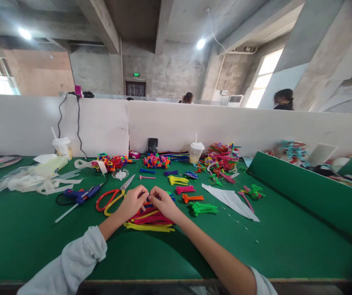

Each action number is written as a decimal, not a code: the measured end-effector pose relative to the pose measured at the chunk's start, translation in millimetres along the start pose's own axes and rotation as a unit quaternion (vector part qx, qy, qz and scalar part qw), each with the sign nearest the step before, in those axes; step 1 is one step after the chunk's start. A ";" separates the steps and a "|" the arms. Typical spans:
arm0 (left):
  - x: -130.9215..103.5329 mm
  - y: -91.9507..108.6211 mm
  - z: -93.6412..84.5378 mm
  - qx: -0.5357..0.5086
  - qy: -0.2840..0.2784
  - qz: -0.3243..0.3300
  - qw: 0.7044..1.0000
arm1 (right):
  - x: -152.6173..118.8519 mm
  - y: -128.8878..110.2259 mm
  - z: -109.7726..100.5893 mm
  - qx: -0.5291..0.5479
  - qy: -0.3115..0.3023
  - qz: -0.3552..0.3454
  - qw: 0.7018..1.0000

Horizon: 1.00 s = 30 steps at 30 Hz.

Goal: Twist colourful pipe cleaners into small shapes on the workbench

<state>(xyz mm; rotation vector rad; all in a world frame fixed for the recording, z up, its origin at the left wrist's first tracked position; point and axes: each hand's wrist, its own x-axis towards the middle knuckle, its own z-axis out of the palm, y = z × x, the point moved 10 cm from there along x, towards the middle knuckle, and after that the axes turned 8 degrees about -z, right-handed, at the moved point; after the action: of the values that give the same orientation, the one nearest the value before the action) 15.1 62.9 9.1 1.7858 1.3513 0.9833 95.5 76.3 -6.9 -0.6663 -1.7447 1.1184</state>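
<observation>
My left hand (pixel 135 201) and my right hand (pixel 163 201) meet at the fingertips, both pinched closed. Whatever they hold between them is too small and hidden to make out. Beneath them lies a pile of fuzzy pipe cleaners (pixel 151 225) in yellow, red and some blue. Scissors (pixel 114 198) with red and yellow handles rest beside my left hand. To the right of my right hand are bundles of folded pipe cleaners: pink (pixel 186 189), orange (pixel 192 198), green (pixel 204 208) and yellow (pixel 178 180).
A blue glue gun (pixel 85 193) lies left of the scissors, near clear plastic wrappers (pixel 49 180). Lidded cups (pixel 196 153) and colourful pipe-cleaner clusters (pixel 156 161) stand along the white partition (pixel 163 123). At right are a white paper scrap (pixel 229 200) and a green divider (pixel 305 192).
</observation>
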 end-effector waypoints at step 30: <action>-25.2 27.3 23.0 0.436 0.054 0.288 0.851 | -9.5 17.8 20.4 0.283 -0.077 0.162 0.942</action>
<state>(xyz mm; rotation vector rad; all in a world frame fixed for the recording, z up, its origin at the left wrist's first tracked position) 43.3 30.4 17.4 2.9928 1.4835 0.8001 80.3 68.4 -30.0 -0.5198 -1.3540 1.8493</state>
